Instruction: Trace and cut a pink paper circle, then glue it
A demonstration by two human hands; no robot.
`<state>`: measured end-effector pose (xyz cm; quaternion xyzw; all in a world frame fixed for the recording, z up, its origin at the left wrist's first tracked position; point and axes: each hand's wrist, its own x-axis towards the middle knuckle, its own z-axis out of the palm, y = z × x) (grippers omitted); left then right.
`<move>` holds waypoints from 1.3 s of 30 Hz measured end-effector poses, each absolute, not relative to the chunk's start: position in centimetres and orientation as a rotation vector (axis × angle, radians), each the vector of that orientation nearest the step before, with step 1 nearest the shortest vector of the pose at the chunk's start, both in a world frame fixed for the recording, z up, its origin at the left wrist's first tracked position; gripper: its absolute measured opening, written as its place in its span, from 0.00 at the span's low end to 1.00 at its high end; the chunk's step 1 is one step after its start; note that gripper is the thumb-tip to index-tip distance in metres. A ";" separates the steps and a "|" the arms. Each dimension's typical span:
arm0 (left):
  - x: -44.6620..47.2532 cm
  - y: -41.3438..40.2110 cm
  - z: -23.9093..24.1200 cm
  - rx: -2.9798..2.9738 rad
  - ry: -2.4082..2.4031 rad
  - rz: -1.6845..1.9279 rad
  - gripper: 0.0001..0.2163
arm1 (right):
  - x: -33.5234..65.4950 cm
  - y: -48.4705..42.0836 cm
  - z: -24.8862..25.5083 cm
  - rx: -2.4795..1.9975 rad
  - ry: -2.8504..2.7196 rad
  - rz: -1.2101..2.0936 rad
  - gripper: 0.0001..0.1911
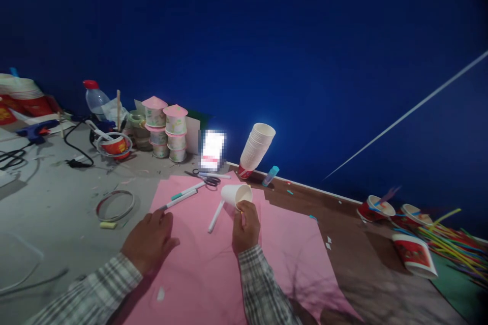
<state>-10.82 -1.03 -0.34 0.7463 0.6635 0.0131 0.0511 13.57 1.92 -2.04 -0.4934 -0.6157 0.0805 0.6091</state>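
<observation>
Fingers of the right hand [246,228] grip a white cup [236,195] by its rim, tipped on its side above the pink sheet [213,264]. Left hand [150,238] rests flat on the sheet, fingers loosely spread and holding nothing, just below a marker [179,200]. Scissors [206,177] lie at the sheet's far edge; a cup stack [257,147] leans against the blue wall [305,60]

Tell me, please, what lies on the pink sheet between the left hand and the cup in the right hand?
In the head view, one white marker pen lies on the pink sheet, between the left hand and the paper cup held by the right hand.
</observation>
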 end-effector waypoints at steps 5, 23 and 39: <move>-9.6 -0.5 -0.9 2.216 2.056 0.052 0.39 | 13.8 1.9 -2.0 -1.148 -1.440 0.174 0.12; -11.7 5.9 0.2 2.154 2.095 0.151 0.10 | 12.8 1.1 -1.4 -1.107 -1.695 0.235 0.10; -7.7 4.1 -0.5 1.679 1.859 1.211 0.12 | 18.3 -0.6 2.6 -1.608 -1.743 -0.052 0.16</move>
